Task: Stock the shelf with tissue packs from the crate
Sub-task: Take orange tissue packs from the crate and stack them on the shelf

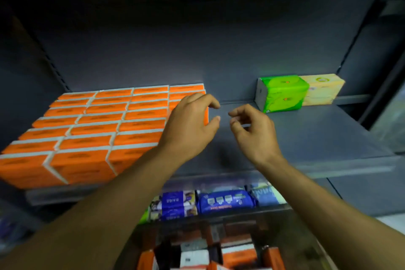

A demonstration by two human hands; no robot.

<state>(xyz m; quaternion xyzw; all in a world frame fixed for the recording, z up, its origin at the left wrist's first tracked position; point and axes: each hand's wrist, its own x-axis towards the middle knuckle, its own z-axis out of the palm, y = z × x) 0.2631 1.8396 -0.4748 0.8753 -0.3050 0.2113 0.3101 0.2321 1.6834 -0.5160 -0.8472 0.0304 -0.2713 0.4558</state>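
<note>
At the right edge of the glossy orange rectangular tissue packs, our left hand and right hand hover over the matte grey shelf, loosely curled, empty.

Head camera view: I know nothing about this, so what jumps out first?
The bright orange tissue packs grab the eye first, lined up in tidy rows on the left half of the grey shelf. Next come two empty hands in the middle, the left hand at the orange block's right edge and the right hand over bare shelf. A green pack sits beside a pale yellow pack at the back right.
</note>
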